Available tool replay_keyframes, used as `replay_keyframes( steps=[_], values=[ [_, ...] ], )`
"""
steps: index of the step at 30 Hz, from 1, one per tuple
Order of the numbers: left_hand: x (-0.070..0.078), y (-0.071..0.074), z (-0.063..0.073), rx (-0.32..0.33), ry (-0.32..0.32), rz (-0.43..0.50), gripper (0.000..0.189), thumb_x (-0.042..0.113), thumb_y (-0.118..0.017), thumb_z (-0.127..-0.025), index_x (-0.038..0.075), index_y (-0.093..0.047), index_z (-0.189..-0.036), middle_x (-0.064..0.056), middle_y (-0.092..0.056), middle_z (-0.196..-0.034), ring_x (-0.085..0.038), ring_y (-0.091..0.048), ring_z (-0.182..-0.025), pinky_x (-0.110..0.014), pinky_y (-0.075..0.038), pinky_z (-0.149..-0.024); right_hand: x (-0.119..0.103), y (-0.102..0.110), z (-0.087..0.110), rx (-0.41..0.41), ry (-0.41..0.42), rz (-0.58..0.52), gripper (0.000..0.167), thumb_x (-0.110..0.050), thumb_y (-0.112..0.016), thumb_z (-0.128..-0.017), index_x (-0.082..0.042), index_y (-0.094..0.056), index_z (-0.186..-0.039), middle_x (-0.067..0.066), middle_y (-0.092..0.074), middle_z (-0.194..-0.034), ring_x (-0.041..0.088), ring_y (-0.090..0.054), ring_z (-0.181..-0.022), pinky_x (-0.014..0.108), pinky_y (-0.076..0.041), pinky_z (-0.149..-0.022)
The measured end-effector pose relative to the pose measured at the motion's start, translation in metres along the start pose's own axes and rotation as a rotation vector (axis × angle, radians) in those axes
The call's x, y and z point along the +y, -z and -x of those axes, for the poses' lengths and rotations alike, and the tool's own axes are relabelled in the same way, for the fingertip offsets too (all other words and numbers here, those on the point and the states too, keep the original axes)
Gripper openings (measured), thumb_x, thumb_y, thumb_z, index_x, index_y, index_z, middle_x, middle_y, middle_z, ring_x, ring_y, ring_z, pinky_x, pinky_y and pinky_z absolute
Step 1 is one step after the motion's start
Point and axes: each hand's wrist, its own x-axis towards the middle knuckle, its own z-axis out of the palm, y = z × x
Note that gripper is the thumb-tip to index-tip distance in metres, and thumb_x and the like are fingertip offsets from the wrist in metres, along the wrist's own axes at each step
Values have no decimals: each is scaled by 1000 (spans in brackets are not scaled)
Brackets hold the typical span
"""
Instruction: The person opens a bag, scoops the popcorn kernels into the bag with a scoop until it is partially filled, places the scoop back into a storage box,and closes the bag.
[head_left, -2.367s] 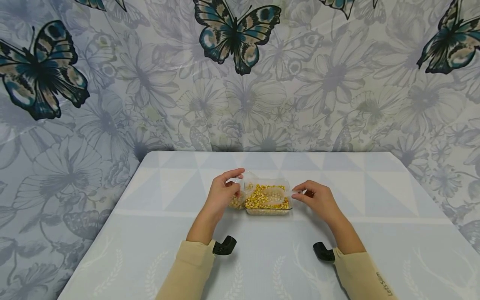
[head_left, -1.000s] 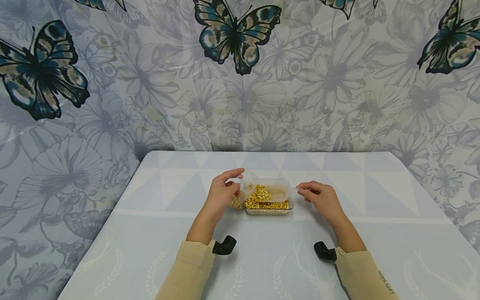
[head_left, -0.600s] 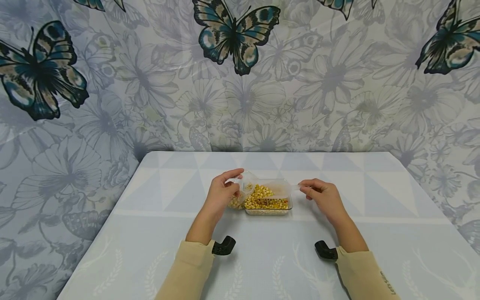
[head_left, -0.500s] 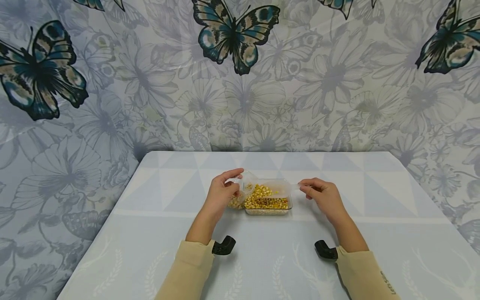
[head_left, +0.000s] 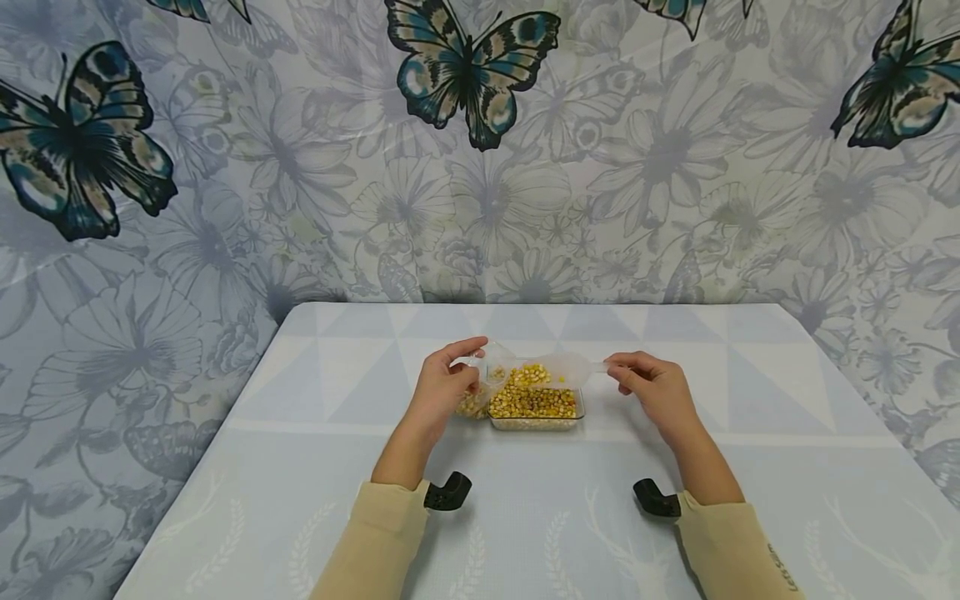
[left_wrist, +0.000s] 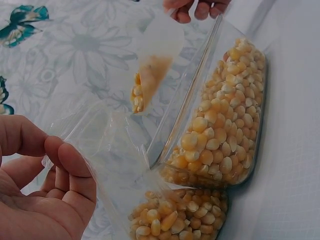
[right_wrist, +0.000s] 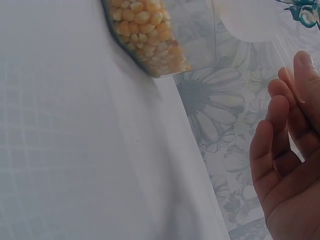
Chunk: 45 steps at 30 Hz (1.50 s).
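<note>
Conceivably, tilting the scoop (head_left: 572, 367) pinched by the right hand (head_left: 654, 390) could spill corn (left_wrist: 137, 96) toward the far edge of the table (head_left: 540, 517); the left hand (head_left: 441, 385) pinches the bag (left_wrist: 116, 159).

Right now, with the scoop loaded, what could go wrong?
Spill: corn kernels sit at the very front end of the scoop, so dipping its tip could drop some.
Twist: the right hand pinches only the slim handle, so the load might roll the scoop in that grip.
Bag collapse: the left hand holds up a thin, limp plastic bag, which could fold into the scoop's way.
</note>
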Motion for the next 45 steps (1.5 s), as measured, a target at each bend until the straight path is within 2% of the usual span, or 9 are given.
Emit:
replay_keyframes(
  steps=[5, 8, 18, 27, 35, 45],
  values=[
    [0, 0, 0, -2, 0, -1, 56, -10, -50, -86, 10, -62, -137, -14, -58, -126, -15, -46, -69, -30, -45, -66, -5, 4, 2, 13, 1, -17, 36, -34, -69, -93, -5, -73, -114, -15, -68, -85, 6, -60, -73, 30, -51, -65],
    [0, 0, 0, -1, 5, -2, 56, -10, -50, -86, 9, -61, -137, -14, -58, -127, -15, -47, -70, -30, -45, -67, -8, 6, 3, 30, 9, -29, 35, -34, -70, -93, -5, -73, -112, -19, -66, -81, 6, -60, -71, 29, -49, -63],
    [1, 0, 1, -3, -3, -4, 56, -10, -50, -86, 8, -61, -138, -13, -58, -125, -15, -46, -70, -30, -45, -66, -16, 12, 4, 63, 50, -100, 33, -31, -70, -93, -2, -72, -111, -17, -66, -82, 6, -59, -70, 27, -48, -59],
    [1, -1, 2, -7, -8, -5, 55, -9, -50, -87, 9, -61, -138, -14, -57, -127, -15, -44, -69, -30, -45, -66, -26, 12, 8, 79, 81, -106, 31, -29, -70, -94, -3, -72, -111, -17, -67, -86, 7, -58, -72, 23, -46, -58],
    [1, -2, 2, 1, 1, -8, 55, -10, -50, -86, 9, -62, -137, -13, -58, -125, -15, -44, -69, -30, -45, -66, -35, 9, 9, 78, 146, -138, 28, -22, -69, -94, 0, -71, -110, -20, -67, -89, 7, -58, -71, 20, -52, -64],
    [2, -2, 3, -17, -8, -3, 56, -10, -50, -86, 8, -60, -138, -13, -58, -126, -15, -43, -68, -31, -44, -66, -41, -1, 11, 44, 180, -140, 25, -19, -70, -93, -1, -72, -110, -15, -63, -87, 7, -59, -71, 19, -51, -61]
  ],
)
